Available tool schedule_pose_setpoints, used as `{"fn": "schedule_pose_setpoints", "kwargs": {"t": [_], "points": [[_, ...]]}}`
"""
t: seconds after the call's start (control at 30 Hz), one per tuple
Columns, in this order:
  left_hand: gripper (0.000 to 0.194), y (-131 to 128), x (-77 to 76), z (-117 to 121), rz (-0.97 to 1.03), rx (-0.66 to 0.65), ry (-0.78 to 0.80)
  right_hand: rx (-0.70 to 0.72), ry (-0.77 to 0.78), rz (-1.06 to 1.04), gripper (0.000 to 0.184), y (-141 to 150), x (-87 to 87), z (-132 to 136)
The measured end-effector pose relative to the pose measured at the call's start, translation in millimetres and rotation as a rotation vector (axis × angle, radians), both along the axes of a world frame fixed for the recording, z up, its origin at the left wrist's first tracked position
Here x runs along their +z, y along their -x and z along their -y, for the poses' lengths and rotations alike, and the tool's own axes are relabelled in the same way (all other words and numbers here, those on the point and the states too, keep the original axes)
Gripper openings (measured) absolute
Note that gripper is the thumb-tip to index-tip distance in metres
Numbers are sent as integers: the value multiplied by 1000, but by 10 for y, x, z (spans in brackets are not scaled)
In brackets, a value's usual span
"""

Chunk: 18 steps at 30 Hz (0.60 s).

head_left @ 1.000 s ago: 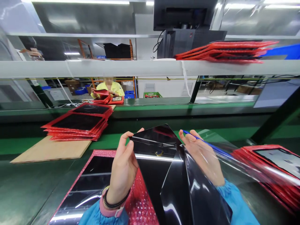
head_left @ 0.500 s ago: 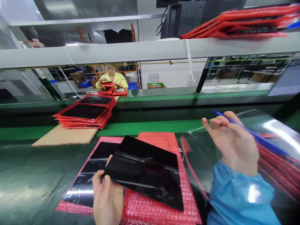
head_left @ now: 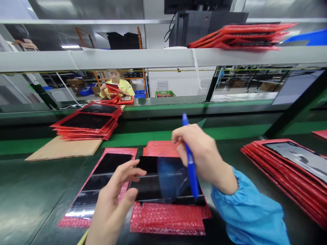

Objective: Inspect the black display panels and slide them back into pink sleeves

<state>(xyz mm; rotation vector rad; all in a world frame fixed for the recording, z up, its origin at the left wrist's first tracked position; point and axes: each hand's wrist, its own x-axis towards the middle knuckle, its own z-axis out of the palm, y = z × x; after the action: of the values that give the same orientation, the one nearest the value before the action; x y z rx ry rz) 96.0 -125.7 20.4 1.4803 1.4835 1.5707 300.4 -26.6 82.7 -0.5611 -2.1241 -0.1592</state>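
factory assembly/packing line, prob. electronics. main sign: long green conveyor belt (head_left: 38, 190) running across the bench, w/ a raised green rail behind it. on the belt, left end: stack of red bubble-wrap sleeves (head_left: 87, 124) holding black panels, sat on a cardboard sheet (head_left: 63, 149). right end of belt: another such stack (head_left: 288, 166). above the belt: grey shelf rail (head_left: 127, 58) w/ more red sleeves (head_left: 242, 35) on top & a monitor stand. beyond the belt: co-worker in yellow (head_left: 119, 88) at a second line, handling same red sleeves; crates & racks behind.
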Motion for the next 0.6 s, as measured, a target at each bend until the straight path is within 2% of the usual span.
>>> {"fn": "schedule_pose_setpoints", "kwargs": {"t": [0.07,0.17,0.27,0.3,0.37,0.43,0.5,0.53,0.6], "points": [[39,-58,188,-62,-172,10,-14,-27,-106,167,22,101,-16,48],[10,-141,265,-135,-361,54,-68,-71,-159,203,26,128,-42,172],[6,-160,244,-126,-425,89,-161,-33,-165,130,19,-2,-67,300],[3,-146,246,-112,-400,116,-177,-43,-169,76,23,-73,-86,330],[4,-88,282,-96,-286,172,-185,-152,-161,-118,44,-240,-158,361],[8,6,335,-125,-131,178,-144,-314,-82,-400,61,-427,-287,354],[12,118,365,-209,14,119,-64,-379,70,-632,62,-609,-460,320],[13,173,362,-268,84,73,-24,-336,193,-734,59,-689,-553,300],[16,264,314,-398,235,-15,56,-141,576,-827,49,-815,-726,268]]}}
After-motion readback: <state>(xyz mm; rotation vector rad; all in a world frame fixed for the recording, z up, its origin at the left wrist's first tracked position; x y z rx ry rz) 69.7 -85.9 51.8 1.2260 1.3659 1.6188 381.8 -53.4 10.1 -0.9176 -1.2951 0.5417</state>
